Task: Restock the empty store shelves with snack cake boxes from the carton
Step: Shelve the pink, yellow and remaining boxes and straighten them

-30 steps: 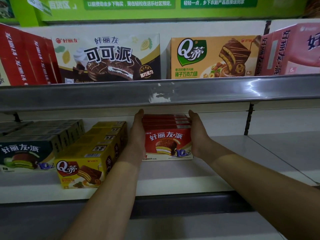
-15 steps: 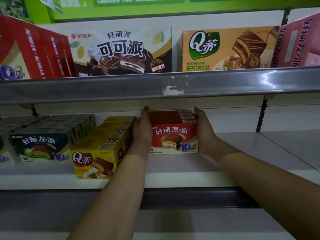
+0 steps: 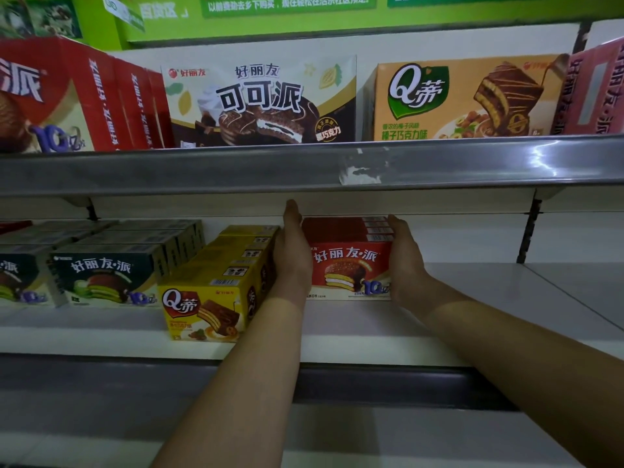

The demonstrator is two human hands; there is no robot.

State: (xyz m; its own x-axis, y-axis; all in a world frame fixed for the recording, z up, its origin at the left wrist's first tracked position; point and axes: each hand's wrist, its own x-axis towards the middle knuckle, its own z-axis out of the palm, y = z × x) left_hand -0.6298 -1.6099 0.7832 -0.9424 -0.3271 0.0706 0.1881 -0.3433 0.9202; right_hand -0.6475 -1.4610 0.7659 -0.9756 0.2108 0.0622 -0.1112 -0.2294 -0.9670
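Both arms reach in over the shelf [image 3: 472, 292]; the left hand [image 3: 292, 255] lies flat against the left side of the red boxes [image 3: 349, 265], fingers straight and pointing at the back wall, and the right hand [image 3: 403, 261] lies flat against their right side in the same way. The two hands stand apart with the row pressed between the palms, and I see no finger curled over a top or a front; the red boxes stand on the shelf board, set back from its front edge, one behind another, with barcode stickers on their tops and a chocolate-coated cake on the front face. There are several, though I cannot count them surely.

Just left of the left hand a row of yellow boxes [image 3: 216, 285] runs front to back, its front box nearer the shelf edge than the front red one; whether the hand touches that row I cannot tell; further left stand green boxes [image 3: 101, 275] in rows.

Overhead runs a grey rail [image 3: 202, 170] with a torn white label [image 3: 359, 173] above the hands; behind it, on the upper level, come big red boxes [image 3: 84, 96] at the left, then a cocoa box [image 3: 260, 103], an orange box [image 3: 462, 99] and a pink box [image 3: 597, 89] at the right edge; a green sign [image 3: 304, 8] spans the top
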